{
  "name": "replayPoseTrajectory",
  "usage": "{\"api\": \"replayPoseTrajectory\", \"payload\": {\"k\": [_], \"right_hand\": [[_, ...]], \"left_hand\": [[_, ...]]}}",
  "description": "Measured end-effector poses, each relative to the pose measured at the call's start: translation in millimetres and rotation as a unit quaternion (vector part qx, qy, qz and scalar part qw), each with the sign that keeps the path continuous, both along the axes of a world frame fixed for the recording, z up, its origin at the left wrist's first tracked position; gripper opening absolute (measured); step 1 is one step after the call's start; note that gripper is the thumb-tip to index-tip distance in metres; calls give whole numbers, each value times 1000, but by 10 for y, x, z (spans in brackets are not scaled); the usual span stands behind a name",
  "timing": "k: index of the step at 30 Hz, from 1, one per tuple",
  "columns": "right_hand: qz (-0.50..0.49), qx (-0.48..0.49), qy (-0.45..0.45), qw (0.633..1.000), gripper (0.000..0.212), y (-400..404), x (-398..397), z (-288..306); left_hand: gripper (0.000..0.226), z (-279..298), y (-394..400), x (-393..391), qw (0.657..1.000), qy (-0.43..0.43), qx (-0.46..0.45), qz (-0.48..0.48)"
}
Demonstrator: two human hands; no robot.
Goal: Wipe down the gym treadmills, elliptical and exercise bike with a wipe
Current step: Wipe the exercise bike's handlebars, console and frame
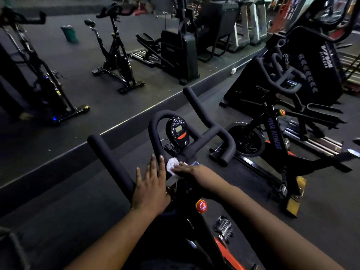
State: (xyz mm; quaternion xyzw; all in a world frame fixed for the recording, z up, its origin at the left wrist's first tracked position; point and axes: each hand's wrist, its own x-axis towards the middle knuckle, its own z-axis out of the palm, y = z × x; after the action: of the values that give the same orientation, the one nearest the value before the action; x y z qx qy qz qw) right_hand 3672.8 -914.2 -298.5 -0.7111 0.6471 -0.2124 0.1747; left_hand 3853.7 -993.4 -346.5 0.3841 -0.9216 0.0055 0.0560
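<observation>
A: Status?

B: I'm on the exercise bike [194,145]. Right hand [185,168] lies flat on the white wipe [171,165], pressing it onto the centre of the handlebar [212,131], just below the small display [178,132]. Fingers straight and together, not curled round it. Left hand [152,184] rests on the bar's left side, fingers straight, slightly spread, holding nothing.

A: Progress?

B: My read: mid-task. Only the handlebar centre is under the wipe now. Nothing shows which surfaces are already clean. Grips, display, red knob [201,205] and frame look like they're left on this bike, judging by where the wipe sits.

A: Other machines?

B: Second bike [272,133] just to the right, elliptical [303,61] behind it. More machines sit across the mirror line; treadmills I can't pick out with certainty, too dark and blurred.

A: Any containers?

B: One green bin [69,34] far back on the floor. Contents not visible.
</observation>
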Motion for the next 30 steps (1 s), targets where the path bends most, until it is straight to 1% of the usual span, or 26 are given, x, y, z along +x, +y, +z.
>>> {"api": "replayPoseTrajectory", "payload": {"k": [2,3,4,5,6,7,8,10,12,13,15,16,19,21,23,26,28,30], "right_hand": [[-46,-62,-69,995,42,-24,-111,145],[-79,-86,-81,990,41,-46,-177,225],[-108,-127,-62,984,45,-108,-243,317],[-123,-169,-24,978,50,-176,-276,389],[-129,-205,8,970,55,-269,-321,405],[-123,-216,21,968,59,-366,-328,429],[-109,-208,22,972,62,-447,-323,418],[-62,-182,74,979,62,-609,-323,189],[-21,-182,131,974,64,-646,-385,-142],[-8,-181,139,974,66,-600,-453,-277],[20,-188,165,968,64,-459,-586,-428],[29,-194,184,963,65,-407,-644,-482],[41,-233,257,937,67,-497,-702,-446],[37,-240,278,929,70,-695,-609,-316],[24,-235,263,935,70,-851,-491,-149],[-47,-210,225,950,76,-954,-447,-72],[-101,-179,151,967,83,-961,-496,-74],[-121,-148,40,981,88,-913,-526,-141]], "left_hand": [[127,-9,-27,-13,1000,-3,-6,6],[126,-26,-43,-24,1000,-2,-8,4],[123,-5,-70,-41,1000,-2,-12,4],[118,-14,-114,-59,1000,1,-11,3],[114,12,-164,-87,1000,3,-11,4],[113,80,-211,-126,1000,-2,-9,11],[113,122,-260,-166,1000,-12,-2,19],[117,170,-331,-215,999,-25,16,28],[120,159,-338,-202,999,-5,43,32],[119,122,-325,-193,998,9,48,29],[119,62,-302,-181,999,31,18,31],[120,58,-294,-189,999,28,7,31],[121,123,-255,-223,999,-18,23,44],[121,179,-242,-243,998,-35,18,47],[121,203,-228,-238,997,-50,27,52],[122,191,-226,-214,997,-50,37,53],[123,171,-221,-213,998,-18,31,48],[122,150,-214,-206,998,-6,32,47]]}}
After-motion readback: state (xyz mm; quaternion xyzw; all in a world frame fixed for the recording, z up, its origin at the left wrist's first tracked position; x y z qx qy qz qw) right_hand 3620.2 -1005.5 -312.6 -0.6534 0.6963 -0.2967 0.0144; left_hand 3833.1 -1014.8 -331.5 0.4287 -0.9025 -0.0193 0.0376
